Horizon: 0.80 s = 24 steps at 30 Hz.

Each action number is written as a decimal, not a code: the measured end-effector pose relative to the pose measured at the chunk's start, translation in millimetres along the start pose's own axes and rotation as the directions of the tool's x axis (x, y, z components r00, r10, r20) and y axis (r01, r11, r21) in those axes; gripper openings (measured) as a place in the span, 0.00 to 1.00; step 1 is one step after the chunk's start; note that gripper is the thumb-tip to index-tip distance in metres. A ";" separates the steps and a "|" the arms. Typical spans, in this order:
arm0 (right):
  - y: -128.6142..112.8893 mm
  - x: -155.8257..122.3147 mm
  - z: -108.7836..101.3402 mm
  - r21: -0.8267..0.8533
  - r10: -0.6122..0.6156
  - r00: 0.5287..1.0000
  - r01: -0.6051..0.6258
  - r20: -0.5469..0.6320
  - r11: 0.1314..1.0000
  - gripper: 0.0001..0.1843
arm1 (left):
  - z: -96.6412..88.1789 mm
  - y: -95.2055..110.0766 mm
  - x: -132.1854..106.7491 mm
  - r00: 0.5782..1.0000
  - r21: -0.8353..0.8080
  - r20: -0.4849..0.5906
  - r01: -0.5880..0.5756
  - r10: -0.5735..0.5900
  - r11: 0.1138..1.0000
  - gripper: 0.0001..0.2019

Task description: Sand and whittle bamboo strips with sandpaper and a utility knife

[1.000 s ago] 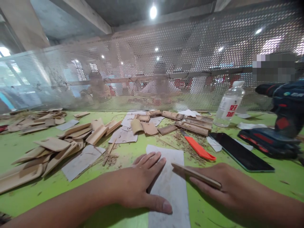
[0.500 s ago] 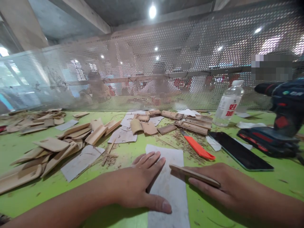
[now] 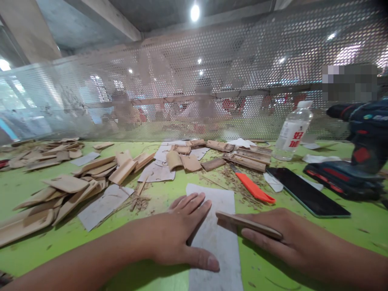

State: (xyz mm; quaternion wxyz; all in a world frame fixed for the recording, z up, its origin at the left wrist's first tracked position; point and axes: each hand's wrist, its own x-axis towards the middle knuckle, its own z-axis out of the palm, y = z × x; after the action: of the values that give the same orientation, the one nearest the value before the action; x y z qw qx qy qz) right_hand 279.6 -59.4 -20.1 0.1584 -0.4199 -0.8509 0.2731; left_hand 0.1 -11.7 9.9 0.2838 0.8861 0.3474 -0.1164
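Note:
My left hand (image 3: 178, 234) lies flat with fingers stretched out on the left side of a grey sheet of sandpaper (image 3: 216, 238), pinning it to the green table (image 3: 36, 250). My right hand (image 3: 281, 238) grips a thin curved bamboo slat (image 3: 247, 225) on edge, pressing its far end onto the sheet's right side. The two hands sit close together, a finger's width apart over the sheet.
An orange utility knife (image 3: 253, 188) lies among shavings behind the sheet. A black phone (image 3: 307, 197), a cordless drill (image 3: 360, 157) and a plastic bottle (image 3: 292, 131) stand at the right. Piles of bamboo pieces (image 3: 66, 190) cover the left. A perforated metal screen (image 3: 194, 89) backs the table.

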 end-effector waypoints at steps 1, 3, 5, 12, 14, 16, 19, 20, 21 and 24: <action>0.7 -0.1 0.1 0.010 0.007 1.000 -0.007 -0.004 1.000 0.24 | 0.1 -0.2 -0.2 1.000 0.000 0.000 -0.002 0.002 1.000 0.60; 1.8 -0.2 0.2 0.023 0.011 1.000 -0.010 -0.004 1.000 0.23 | 0.6 -0.7 -0.6 1.000 0.001 -0.001 -0.004 0.004 1.000 0.59; 2.7 -0.2 0.3 0.035 0.004 1.000 -0.004 -0.004 0.999 0.23 | 1.0 -1.0 -1.0 1.000 0.004 -0.002 -0.005 0.005 1.000 0.59; 4.6 0.6 -0.2 0.060 0.018 1.000 -0.019 0.016 0.998 0.24 | 0.6 -0.5 -0.4 1.000 -0.002 -0.011 -0.006 0.006 1.000 0.59; 4.7 0.4 -0.2 0.064 0.016 1.000 -0.017 0.012 0.998 0.24 | 0.7 -0.4 0.2 1.000 0.000 -0.004 0.001 -0.001 1.000 0.60; 4.9 -0.2 -0.1 0.062 0.017 1.000 -0.017 0.010 0.998 0.23 | 1.1 -0.8 0.4 1.000 0.002 -0.004 0.001 -0.001 1.000 0.60; 5.5 -1.2 0.2 0.062 0.011 1.000 -0.012 0.011 0.998 0.23 | 1.9 -2.2 0.0 1.000 -0.001 -0.017 -0.011 0.011 1.000 0.60; 5.8 -1.3 0.2 0.067 0.012 1.000 -0.013 0.013 0.998 0.23 | 2.1 -2.7 -0.2 1.000 -0.004 -0.020 -0.016 0.016 1.000 0.60; 6.1 -1.3 0.2 0.075 0.014 1.000 -0.015 0.015 0.997 0.23 | 2.3 -3.2 -0.3 1.000 -0.006 -0.020 -0.018 0.018 1.000 0.60; 5.2 -0.6 -0.1 0.095 0.027 1.000 -0.029 0.015 0.995 0.23 | 2.8 -4.2 -0.3 1.000 -0.007 -0.020 -0.024 0.024 1.000 0.59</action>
State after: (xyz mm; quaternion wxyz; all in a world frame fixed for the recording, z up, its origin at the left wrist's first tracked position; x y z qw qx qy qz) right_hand 283.2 -57.3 -23.1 0.1684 -0.4220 -0.8321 0.3182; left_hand -3.0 -11.1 6.0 0.2851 0.8902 0.3401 -0.1028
